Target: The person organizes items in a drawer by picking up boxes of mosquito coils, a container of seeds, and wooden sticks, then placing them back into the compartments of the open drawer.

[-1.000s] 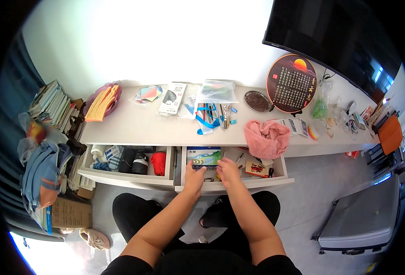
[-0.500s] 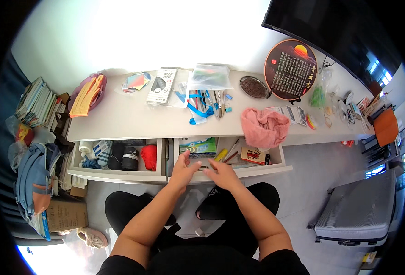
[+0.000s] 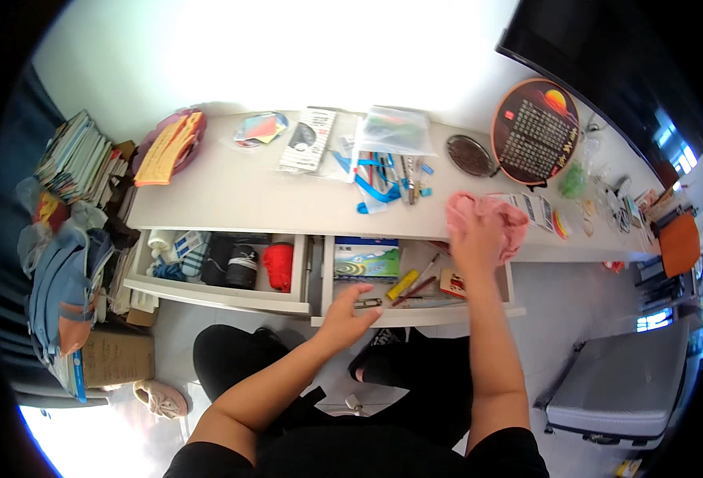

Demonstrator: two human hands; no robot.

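Two drawers stand open at mid-frame under the white desktop (image 3: 232, 203). In the head view, the right hand (image 3: 472, 239) reaches up right of centre and closes its fingers on the pink cloth (image 3: 504, 219), a soft crumpled heap at the desk's front edge. The left hand (image 3: 343, 317) hovers open, gripping nothing, at the front of the right-hand drawer (image 3: 415, 315), just below a small dark clip (image 3: 367, 303). Judging by this, the cloth is being picked up; lifting it next calls for a firm pinch.
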